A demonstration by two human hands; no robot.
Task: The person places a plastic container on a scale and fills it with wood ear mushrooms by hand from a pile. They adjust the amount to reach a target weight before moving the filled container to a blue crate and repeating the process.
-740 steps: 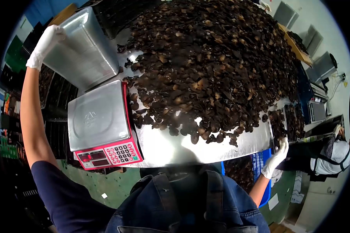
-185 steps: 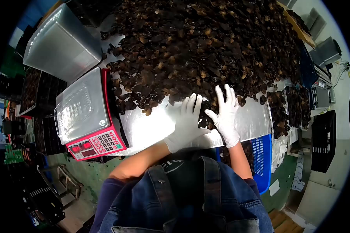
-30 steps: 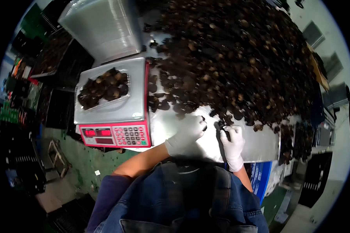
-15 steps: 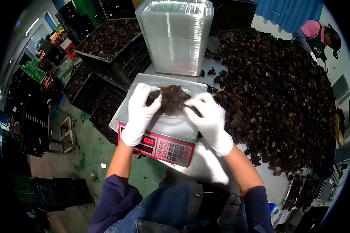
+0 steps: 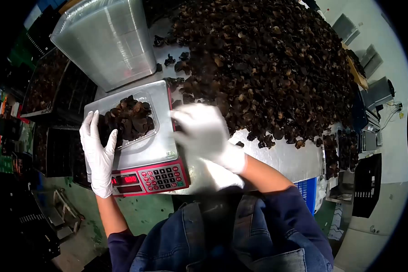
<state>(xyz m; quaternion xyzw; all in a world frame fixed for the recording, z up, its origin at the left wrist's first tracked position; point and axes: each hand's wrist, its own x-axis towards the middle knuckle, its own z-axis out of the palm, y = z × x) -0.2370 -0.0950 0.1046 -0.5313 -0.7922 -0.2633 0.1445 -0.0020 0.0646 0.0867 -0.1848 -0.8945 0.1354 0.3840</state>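
Note:
Dark wood ear mushrooms (image 5: 132, 119) lie heaped in a clear plastic tray (image 5: 153, 129) on the metal plate of a red scale (image 5: 182, 174), whose display reads 0.00. My left hand (image 5: 98, 154), in a white glove, is at the tray's left side, with thumb and fingers spread apart beside the mushrooms. Blurred by motion, my gloved right hand (image 5: 204, 131) is over the scale's right edge, between the tray and the big mushroom pile (image 5: 267, 68). Its fingers point left and are smeared.
A tall stack of clear trays (image 5: 109, 50) stands behind the scale on the metal table (image 5: 281, 156). Loose mushrooms (image 5: 169, 60) lie beside the stack. Black crates (image 5: 61, 149) stand at the left, and a blue basket (image 5: 306, 192) is below the table's right side.
The view has turned right, so the scale and tray stack appear farther left. My right hand has left the mushrooms and moved right. My left hand's fingers have spread at the tray's side.

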